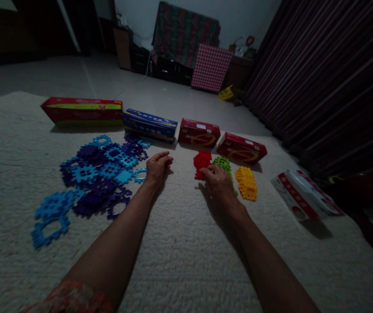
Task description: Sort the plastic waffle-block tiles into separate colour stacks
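Note:
My left hand [157,169] hovers at or rests on the quilted mat, its fingers loosely bent and slightly apart, with nothing visible in them. Just left of it lies a light blue square frame piece [139,175], beside a spread-out pile of dark purple interlocking pieces [96,195] and blue window pieces [84,173]. My right hand [219,182] pinches the near edge of the red interlocking pieces [202,159], which lie stacked together. Partly behind that hand is a row of green pieces [223,163]. Yellow pieces [246,183] form another row to its right.
Along the mat's [179,252] far edge stand a long red-and-green box [85,113], a blue box [149,126] and two red boxes [199,132]. A white-and-red package [304,195] lies at right. Beyond are tiled floor, covered furniture and a dark curtain [304,65].

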`<state>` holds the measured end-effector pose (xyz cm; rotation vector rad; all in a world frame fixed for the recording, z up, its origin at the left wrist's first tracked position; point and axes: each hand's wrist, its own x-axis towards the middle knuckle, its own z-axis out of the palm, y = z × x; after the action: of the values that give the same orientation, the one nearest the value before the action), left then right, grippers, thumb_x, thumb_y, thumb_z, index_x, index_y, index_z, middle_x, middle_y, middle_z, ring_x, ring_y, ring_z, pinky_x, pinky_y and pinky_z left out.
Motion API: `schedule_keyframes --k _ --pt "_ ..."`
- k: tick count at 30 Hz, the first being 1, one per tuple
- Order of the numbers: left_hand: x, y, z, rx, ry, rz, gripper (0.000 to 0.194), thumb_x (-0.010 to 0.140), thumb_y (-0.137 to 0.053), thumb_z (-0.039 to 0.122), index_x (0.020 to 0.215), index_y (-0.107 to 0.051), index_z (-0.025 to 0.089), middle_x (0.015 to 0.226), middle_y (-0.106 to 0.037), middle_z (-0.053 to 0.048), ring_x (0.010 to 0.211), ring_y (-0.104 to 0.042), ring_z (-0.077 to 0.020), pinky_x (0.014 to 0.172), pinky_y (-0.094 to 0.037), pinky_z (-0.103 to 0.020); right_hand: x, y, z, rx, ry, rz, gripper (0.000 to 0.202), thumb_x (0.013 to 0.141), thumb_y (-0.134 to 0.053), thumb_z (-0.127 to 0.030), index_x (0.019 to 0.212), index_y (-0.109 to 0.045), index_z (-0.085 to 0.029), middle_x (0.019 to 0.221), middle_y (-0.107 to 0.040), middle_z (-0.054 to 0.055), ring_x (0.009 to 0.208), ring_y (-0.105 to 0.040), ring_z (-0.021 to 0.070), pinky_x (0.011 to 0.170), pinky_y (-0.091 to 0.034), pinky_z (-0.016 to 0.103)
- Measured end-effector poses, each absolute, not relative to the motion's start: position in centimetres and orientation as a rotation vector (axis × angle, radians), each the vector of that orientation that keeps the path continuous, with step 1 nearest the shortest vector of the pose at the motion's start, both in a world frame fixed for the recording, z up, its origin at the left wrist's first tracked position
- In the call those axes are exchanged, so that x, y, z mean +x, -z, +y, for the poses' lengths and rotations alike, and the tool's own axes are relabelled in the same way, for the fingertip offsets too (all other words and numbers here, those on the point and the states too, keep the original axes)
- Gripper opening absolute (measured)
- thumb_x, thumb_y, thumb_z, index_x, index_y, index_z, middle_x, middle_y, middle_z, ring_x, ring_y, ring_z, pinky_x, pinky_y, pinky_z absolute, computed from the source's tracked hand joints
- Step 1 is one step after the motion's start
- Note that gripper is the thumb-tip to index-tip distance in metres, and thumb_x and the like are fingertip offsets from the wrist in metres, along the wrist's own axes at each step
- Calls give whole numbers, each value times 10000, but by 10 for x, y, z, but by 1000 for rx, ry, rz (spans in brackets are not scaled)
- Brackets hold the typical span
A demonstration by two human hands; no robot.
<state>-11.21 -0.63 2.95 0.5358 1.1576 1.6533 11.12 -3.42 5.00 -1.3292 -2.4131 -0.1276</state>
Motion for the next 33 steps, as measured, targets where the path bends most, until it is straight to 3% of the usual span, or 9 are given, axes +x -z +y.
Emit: schedule_keyframes --k 5,15,33 --pt "-112 -30 -7 526 -1646 1153 374 500 -702 242 863 -709 150 690 -699 -23 604 -593 -111 549 -429 -208 111 -44 -31 -1338 198 -2406 256 889 -631 -166 1129 -707 -212 1096 -646 98 1001 -530 264 841 -363 372" --pt "-112 -32 -7 498 -1640 1156 346 505 -684 217 843 -712 151 676 -699 -25 611 -597 -116 544 -425 -206 111 -38 -29 -1336 257 -2395 198 946 -579 -184 1075 -724 -223 1082 -660 86 987 -521 251 823 -331 365" --pt "-112 -26 -2 476 -1644 1112 319 537 -689 190 852 -720 149 656 -684 -19 580 -579 -101 518 -409 -195 106 -32 -37 -1157 239 -2294 291 859 -562 -120 1131 -658 -151 1084 -637 124 975 -561 275 868 -443 411"
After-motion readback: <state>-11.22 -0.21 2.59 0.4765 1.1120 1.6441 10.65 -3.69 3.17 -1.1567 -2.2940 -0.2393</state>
